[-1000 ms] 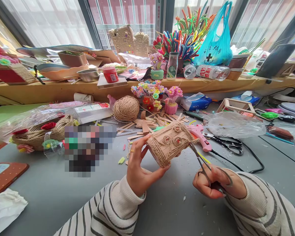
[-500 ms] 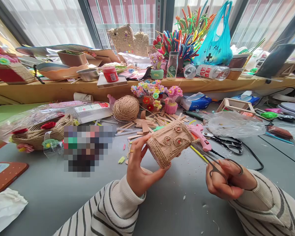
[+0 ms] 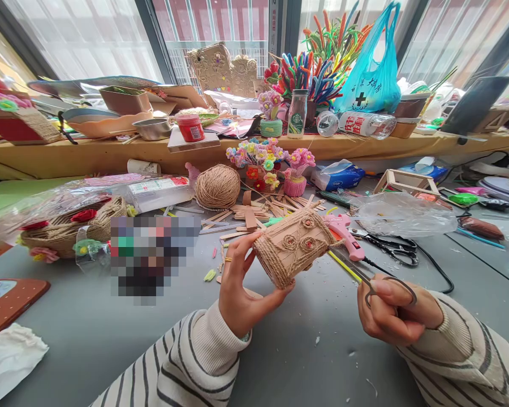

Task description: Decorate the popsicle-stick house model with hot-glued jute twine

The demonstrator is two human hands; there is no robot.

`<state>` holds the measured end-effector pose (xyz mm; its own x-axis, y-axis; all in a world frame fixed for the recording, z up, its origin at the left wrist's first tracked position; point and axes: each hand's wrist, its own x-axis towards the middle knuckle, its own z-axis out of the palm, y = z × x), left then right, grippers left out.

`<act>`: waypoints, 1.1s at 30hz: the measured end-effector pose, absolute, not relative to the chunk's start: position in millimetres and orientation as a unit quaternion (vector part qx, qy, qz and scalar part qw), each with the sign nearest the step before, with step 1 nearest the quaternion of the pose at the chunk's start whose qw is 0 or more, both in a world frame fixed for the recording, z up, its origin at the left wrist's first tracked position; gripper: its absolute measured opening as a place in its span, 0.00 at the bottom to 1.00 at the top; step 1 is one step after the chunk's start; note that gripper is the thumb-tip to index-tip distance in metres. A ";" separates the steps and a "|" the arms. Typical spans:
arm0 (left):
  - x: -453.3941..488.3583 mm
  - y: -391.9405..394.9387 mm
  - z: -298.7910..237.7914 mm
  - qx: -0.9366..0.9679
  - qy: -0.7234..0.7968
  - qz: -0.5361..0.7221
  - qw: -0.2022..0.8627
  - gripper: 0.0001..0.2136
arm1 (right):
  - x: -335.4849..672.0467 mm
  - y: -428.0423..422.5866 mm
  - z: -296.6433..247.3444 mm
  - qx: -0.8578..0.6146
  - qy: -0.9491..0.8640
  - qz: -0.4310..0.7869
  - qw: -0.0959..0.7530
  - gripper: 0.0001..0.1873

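Note:
My left hand [image 3: 240, 299] grips a small cup [image 3: 275, 254] of flat wooden strips, tilted on its side above the table. Twine wraps its bottom and rim, and twine coils with red centres decorate its side. Small metal scissors [image 3: 362, 275] are in my right hand [image 3: 392, 316], fingers closed around the handle loops. The blades point toward the cup's rim, where a loose twine end sticks out; I cannot tell whether they touch it. Behind the cup lies a pink glue gun [image 3: 348, 234], partly hidden.
Loose wooden strips [image 3: 250, 217] and a ball of twine [image 3: 218, 186] lie behind the cup. Black-handled scissors [image 3: 401, 249] and a clear plastic bag [image 3: 407, 215] are at right. A phone [image 3: 17, 302] and crumpled tissue [image 3: 12, 362] lie left. A crowded shelf [image 3: 237, 150] runs along the back.
My right hand has shifted slightly to the right, and the scissors' handle loops have come closer together. The left hand and the cup stay nearly still.

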<state>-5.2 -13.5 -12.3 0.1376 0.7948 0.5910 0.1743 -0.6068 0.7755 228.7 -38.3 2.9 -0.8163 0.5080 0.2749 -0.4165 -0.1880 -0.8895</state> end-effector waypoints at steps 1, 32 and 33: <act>-5.3 -13.5 -12.6 0.700 0.347 0.557 0.281 0.35 | 228.9 -38.7 3.4 -0.044 -0.563 0.770 0.298 0.34; -4.9 -13.5 -12.9 0.694 0.351 0.549 0.306 0.35 | 229.1 -42.4 5.5 -0.042 -0.549 0.776 0.307 0.35; -4.8 -13.6 -13.1 0.693 0.353 0.548 0.308 0.35 | 228.4 -42.1 4.2 -0.032 -0.546 0.776 0.313 0.35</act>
<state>-4.8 -13.6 -13.1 0.1508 0.8267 0.5421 0.1519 -0.5613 0.8136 228.4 -42.1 4.2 -0.8016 0.5215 0.2922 -0.4509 -0.2065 -0.8684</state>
